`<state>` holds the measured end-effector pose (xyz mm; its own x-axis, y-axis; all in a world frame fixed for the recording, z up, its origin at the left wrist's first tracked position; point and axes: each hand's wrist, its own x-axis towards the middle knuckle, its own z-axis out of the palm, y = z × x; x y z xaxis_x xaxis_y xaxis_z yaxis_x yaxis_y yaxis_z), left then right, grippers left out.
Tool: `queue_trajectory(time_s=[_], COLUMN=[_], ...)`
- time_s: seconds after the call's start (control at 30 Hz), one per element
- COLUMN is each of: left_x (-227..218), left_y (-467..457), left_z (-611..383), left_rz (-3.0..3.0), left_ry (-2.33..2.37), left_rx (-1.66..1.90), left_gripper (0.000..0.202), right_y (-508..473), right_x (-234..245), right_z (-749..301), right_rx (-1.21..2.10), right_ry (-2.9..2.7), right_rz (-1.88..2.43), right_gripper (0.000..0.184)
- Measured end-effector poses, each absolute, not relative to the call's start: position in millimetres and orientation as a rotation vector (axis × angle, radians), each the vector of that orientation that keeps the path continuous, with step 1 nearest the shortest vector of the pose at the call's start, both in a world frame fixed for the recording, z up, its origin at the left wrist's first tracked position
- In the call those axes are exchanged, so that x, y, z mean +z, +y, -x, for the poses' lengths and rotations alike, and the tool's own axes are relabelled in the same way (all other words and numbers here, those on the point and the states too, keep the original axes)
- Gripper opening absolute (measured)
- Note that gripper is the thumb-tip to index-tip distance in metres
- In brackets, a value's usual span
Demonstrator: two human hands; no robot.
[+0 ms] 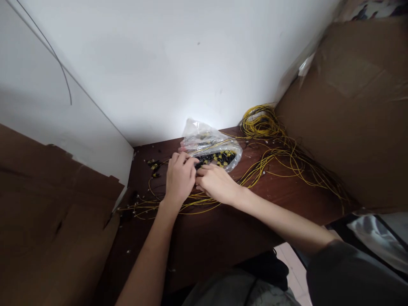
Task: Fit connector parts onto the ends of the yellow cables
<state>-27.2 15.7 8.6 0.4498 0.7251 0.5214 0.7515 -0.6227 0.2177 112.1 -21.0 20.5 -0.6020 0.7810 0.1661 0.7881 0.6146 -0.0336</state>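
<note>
My left hand (180,177) and my right hand (219,183) meet over the brown table, fingers curled and almost touching. A small black part (198,164) shows at the fingertips of my left hand. The fingers of my right hand are bent in a pinch just beside it, and what they hold is hidden. Right behind the hands lies a clear plastic bag (208,142), its open side showing many small black-and-yellow parts (223,158). Yellow and black wires (199,208) run across the table beneath both hands.
Loose black-and-yellow pieces (154,165) lie left of the hands. A coil of yellow wire (259,121) sits at the back right, with more wires (296,157) trailing forward. Cardboard (357,110) stands on the right, more cardboard (57,204) on the left, and a white wall (178,63) behind.
</note>
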Motion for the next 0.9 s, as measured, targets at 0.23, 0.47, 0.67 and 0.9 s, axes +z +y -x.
queue_trajectory(time_s=[0.23,0.47,0.67,0.9], left_x=[8.5,12.8,17.6,12.3], left_y=[16.2,30.0,40.3,46.6], left_z=[26.8,47.5,73.7,91.7], left_rz=[2.71,2.57,2.334,2.298], left_ry=[-1.332,-1.507,-1.867,-2.161], left_rx=[-0.984,-1.15,-1.241,-0.858], left_gripper=[0.022,0.02,0.023,0.027], right_y=[-20.6,-13.3,-7.1,-11.2], right_x=[10.7,3.8,3.4,5.2], right_z=[-116.6,-138.3,-148.5,-148.0], right_rx=[0.034,0.517,0.563,0.499], right_ry=[-2.617,-2.364,-2.186,-2.359], right_rz=[1.241,1.109,1.117,0.992], right_gripper=[0.011,0.011,0.012,0.011])
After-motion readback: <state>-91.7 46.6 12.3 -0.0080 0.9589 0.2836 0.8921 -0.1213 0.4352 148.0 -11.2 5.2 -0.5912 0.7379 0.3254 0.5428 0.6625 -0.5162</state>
